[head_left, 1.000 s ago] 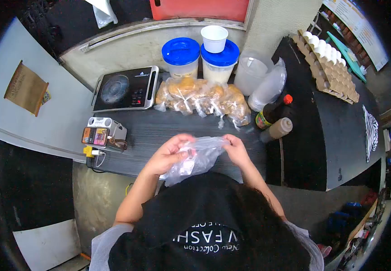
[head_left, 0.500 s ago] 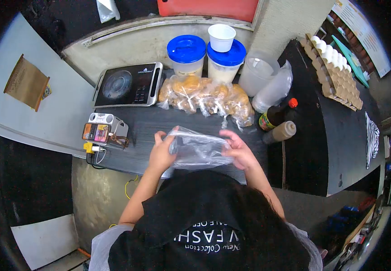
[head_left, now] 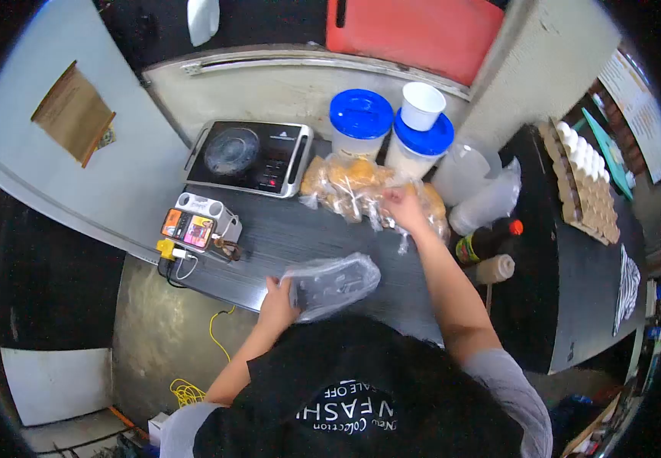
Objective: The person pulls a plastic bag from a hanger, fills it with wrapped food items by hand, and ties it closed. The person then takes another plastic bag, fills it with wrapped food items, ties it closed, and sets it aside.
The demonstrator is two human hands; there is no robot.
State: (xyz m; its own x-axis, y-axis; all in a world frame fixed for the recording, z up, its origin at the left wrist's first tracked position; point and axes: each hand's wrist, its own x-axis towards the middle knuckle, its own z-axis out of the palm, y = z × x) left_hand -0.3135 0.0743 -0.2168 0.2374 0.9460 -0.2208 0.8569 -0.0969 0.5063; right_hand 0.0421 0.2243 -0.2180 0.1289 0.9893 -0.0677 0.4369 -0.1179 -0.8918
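My left hand is closed on one end of a clear plastic bag, which sits low over the front of the dark table and looks opened out at its right end. Farther back, my right hand reaches to a row of clear bags of golden-brown food. Its fingers are curled against one of these bags, and the fingertips are partly hidden in the plastic.
An induction cooker stands at the back left, behind a white device with a phone. Blue-lidded tubs, a stack of clear cups, a red-capped bottle and a squeeze bottle line the back and right. Egg trays lie farther right.
My right hand has let go of the clear bag and moved forward to the bagged food. My left hand keeps the clear bag. The camera view has shifted and tilted.
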